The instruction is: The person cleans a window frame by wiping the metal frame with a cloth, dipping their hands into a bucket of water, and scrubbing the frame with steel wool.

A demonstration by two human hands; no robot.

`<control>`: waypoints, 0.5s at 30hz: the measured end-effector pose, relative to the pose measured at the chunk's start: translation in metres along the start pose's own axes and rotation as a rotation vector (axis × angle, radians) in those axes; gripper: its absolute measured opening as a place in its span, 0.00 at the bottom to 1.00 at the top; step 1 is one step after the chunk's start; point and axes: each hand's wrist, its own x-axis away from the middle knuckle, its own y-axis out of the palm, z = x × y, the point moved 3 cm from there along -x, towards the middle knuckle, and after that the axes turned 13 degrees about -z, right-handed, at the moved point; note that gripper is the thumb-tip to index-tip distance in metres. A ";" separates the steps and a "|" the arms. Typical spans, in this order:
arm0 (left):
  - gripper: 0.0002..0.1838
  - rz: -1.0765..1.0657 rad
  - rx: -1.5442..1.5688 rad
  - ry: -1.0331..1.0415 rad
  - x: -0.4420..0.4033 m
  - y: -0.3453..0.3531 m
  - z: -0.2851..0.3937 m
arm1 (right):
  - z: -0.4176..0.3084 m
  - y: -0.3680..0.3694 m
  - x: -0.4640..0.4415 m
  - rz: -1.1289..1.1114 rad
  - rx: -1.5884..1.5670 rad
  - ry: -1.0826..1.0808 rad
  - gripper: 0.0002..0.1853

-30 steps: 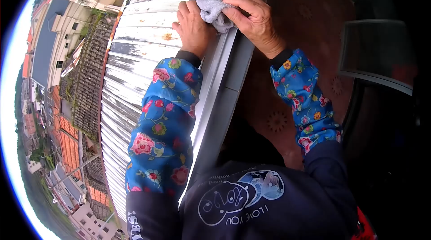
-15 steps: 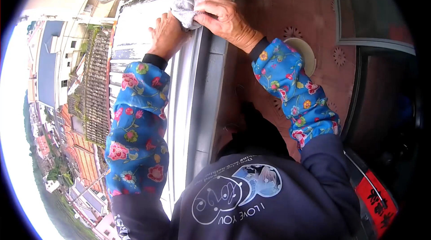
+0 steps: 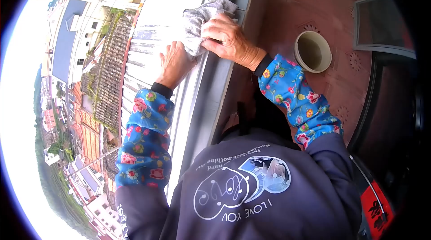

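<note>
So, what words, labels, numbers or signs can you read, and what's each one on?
"I LOVE YOU": upside down on the shirt.
"love": looping script, same shirt.
"Nothing", "hard": small print, same shirt; the rest is too blurred.
Dark left sleeve: white lettering, unreadable.
Red panel: dark characters, too blurred to read.

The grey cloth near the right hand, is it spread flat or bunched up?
Bunched up: the grey cloth shows creases and raised folds, and the right hand has its fingers pressed over it.
</note>
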 end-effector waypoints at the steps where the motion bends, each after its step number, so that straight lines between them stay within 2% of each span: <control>1: 0.29 0.008 -0.007 -0.025 0.011 0.004 -0.003 | -0.004 0.003 0.003 -0.008 -0.017 -0.003 0.09; 8: 0.26 0.035 -0.042 -0.052 0.050 0.028 -0.020 | -0.014 0.020 0.014 -0.138 -0.052 -0.045 0.09; 9: 0.26 0.034 -0.055 -0.060 0.089 0.038 -0.023 | -0.049 0.029 0.028 -0.155 -0.059 -0.051 0.09; 15: 0.24 0.019 0.038 -0.128 0.107 0.052 -0.034 | -0.054 0.040 0.028 -0.266 -0.140 -0.156 0.11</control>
